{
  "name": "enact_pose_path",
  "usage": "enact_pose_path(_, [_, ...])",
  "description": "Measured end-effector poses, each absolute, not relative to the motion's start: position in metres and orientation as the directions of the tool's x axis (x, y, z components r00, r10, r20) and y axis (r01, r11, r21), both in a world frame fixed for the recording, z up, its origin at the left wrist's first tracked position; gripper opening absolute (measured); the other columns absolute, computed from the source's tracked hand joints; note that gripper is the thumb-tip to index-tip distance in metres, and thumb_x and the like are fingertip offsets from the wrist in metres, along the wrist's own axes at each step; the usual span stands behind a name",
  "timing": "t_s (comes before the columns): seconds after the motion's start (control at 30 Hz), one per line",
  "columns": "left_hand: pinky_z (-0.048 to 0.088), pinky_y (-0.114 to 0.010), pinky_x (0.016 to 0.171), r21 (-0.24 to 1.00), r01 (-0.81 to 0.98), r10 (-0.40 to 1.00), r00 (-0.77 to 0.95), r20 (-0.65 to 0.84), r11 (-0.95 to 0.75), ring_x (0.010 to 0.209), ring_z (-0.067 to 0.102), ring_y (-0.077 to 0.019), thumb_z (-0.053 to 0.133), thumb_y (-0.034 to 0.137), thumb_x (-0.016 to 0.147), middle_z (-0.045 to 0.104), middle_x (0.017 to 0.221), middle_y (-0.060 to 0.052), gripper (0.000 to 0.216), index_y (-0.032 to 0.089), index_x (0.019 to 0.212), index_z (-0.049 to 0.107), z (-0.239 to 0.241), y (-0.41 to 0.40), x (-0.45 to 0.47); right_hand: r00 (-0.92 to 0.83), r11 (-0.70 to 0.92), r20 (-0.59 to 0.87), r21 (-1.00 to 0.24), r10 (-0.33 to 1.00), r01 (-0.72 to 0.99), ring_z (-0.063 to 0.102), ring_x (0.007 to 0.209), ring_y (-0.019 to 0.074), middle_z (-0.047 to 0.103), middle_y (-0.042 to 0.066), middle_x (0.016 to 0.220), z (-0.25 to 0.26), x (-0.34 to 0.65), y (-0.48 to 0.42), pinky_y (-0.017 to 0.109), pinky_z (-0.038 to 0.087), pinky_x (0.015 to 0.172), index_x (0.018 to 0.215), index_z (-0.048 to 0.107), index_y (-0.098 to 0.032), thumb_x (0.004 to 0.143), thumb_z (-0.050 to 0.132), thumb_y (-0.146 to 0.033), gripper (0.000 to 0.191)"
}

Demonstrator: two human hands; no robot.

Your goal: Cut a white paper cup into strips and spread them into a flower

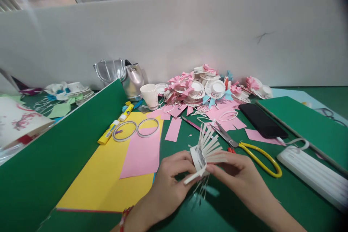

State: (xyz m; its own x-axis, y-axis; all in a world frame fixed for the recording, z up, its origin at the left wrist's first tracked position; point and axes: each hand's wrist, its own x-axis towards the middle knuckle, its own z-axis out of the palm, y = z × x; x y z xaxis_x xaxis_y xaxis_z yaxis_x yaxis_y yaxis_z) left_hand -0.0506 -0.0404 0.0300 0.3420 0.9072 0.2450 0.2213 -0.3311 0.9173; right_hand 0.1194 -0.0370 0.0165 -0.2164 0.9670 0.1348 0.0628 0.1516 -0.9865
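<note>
A white paper cup (198,156), its wall cut into many narrow strips that fan outward, is held above the green table between both hands. My left hand (174,179) grips it from the left, fingers closed around its base. From the other side my right hand (239,170) pinches the strips near the cup's rim with thumb and fingers. One strip sticks out toward me below the cup. Just beyond my right hand lie scissors (254,156) with yellow handles, blades spread. A pink-handled pen or knife-like stick (193,123) is partly behind the strips.
Yellow paper (89,177), a pink sheet (143,156), two tape rolls (148,128) and glue sticks (108,132) lie left. An uncut paper cup (150,96) stands behind. Finished paper hats (195,88) are heaped at the back. A phone (262,121) and power strip (312,174) lie right.
</note>
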Motion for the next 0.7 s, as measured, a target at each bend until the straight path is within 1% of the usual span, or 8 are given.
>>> enact_pose_path(0.1, [0.04, -0.022, 0.057, 0.91, 0.241, 0.911, 0.325, 0.252, -0.338, 0.059, 0.052, -0.0127, 0.062, 0.015, 0.077, 0.06, 0.063, -0.003, 0.018, 0.016, 0.059, 0.065, 0.0281, -0.0398, -0.0486, -0.194, 0.236, 0.207, -0.962, 0.959, 0.14, 0.065, 0.066, 0.0205, 0.07, 0.003, 0.066, 0.0143, 0.1183, -0.039, 0.026, 0.053, 0.061, 0.067, 0.073, -0.022, 0.076, 0.065, -0.021, 0.012])
enact_pose_path(0.23, [0.04, -0.023, 0.059, 0.925, 0.238, 0.928, 0.299, 0.22, -0.296, 0.061, 0.052, -0.0135, 0.062, 0.016, 0.076, 0.057, 0.06, -0.002, 0.02, 0.015, 0.056, 0.061, 0.0261, -0.0382, -0.0459, -0.127, 0.263, 0.242, -0.947, 0.962, 0.183, 0.065, 0.062, 0.0198, 0.071, 0.004, 0.064, 0.0118, 0.1174, -0.0405, 0.026, 0.052, 0.056, 0.066, 0.073, -0.021, 0.074, 0.065, -0.018, 0.012])
enact_pose_path(0.3, [0.041, -0.023, 0.061, 0.947, 0.216, 0.945, 0.276, 0.175, -0.238, 0.064, 0.053, -0.0145, 0.063, 0.016, 0.074, 0.057, 0.063, -0.003, 0.018, 0.015, 0.057, 0.061, 0.025, -0.0374, -0.0459, -0.092, 0.265, 0.253, -0.948, 0.963, 0.177, 0.064, 0.059, 0.0185, 0.071, 0.003, 0.063, 0.0115, 0.1165, -0.0407, 0.025, 0.052, 0.055, 0.064, 0.073, -0.021, 0.073, 0.066, -0.017, 0.013])
enact_pose_path(0.4, [0.043, -0.024, 0.062, 0.987, 0.113, 0.964, 0.254, 0.085, -0.117, 0.069, 0.055, -0.0161, 0.068, 0.02, 0.07, 0.059, 0.07, -0.004, 0.01, 0.014, 0.065, 0.062, 0.0238, -0.0363, -0.0475, -0.057, 0.274, 0.268, -0.947, 0.962, 0.167, 0.065, 0.058, 0.0182, 0.071, 0.002, 0.062, 0.0113, 0.1146, -0.0409, 0.024, 0.052, 0.053, 0.063, 0.074, -0.021, 0.072, 0.066, -0.016, 0.013])
enact_pose_path(0.5, [0.043, -0.023, 0.064, 1.0, 0.006, 0.968, 0.251, 0.013, -0.015, 0.072, 0.056, -0.016, 0.07, 0.024, 0.068, 0.061, 0.073, -0.003, 0.011, 0.014, 0.071, 0.064, 0.0245, -0.0351, -0.0492, -0.02, 0.295, 0.296, -0.943, 0.955, 0.156, 0.066, 0.06, 0.0189, 0.072, 0.002, 0.062, 0.011, 0.1132, -0.0415, 0.025, 0.054, 0.055, 0.065, 0.074, -0.022, 0.071, 0.067, -0.014, 0.012])
enact_pose_path(0.6, [0.04, -0.022, 0.062, 0.999, -0.006, 0.978, 0.204, -0.045, 0.047, 0.067, 0.053, -0.0138, 0.064, 0.023, 0.073, 0.059, 0.068, -0.002, 0.013, 0.014, 0.063, 0.064, 0.0267, -0.0341, -0.0494, -0.024, 0.322, 0.322, -0.932, 0.946, 0.169, 0.067, 0.063, 0.0201, 0.072, 0.002, 0.064, 0.0103, 0.1132, -0.0419, 0.026, 0.054, 0.056, 0.066, 0.074, -0.022, 0.073, 0.067, -0.014, 0.013])
enact_pose_path(0.7, [0.039, -0.023, 0.061, 0.999, -0.016, 0.982, 0.182, -0.043, 0.047, 0.066, 0.052, -0.0139, 0.064, 0.021, 0.072, 0.059, 0.066, -0.002, 0.016, 0.014, 0.058, 0.065, 0.0274, -0.0338, -0.0487, -0.06, 0.322, 0.317, -0.926, 0.947, 0.197, 0.066, 0.065, 0.0209, 0.071, 0.003, 0.064, 0.0093, 0.1146, -0.0414, 0.027, 0.052, 0.057, 0.067, 0.073, -0.022, 0.075, 0.065, -0.015, 0.014])
